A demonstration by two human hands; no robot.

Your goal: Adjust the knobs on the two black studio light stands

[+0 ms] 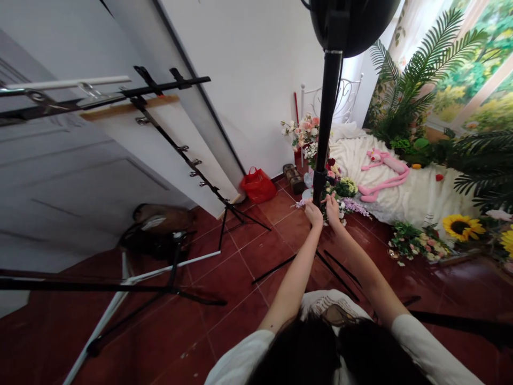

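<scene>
A black light stand [323, 128] rises upright in front of me, with a dark round lamp head [355, 24] at its top, cut off by the frame edge. Low on the pole, my left hand [315, 213] is closed against its left side. My right hand [332, 209] grips at the right side at the same height, fingers bent in. Whether a knob sits between the fingers is hidden. Below my hands, the stand's thin black legs [276, 268] spread over the floor, partly covered by my arms.
Left, a white board [192, 160] hangs clipped to a black frame, near white and black stand legs. A red bag [258, 185] lies by the wall. Beyond the pole are flowers [308, 131], a draped bed [425, 198], a pink plush toy [387, 168] and palm leaves [417, 75].
</scene>
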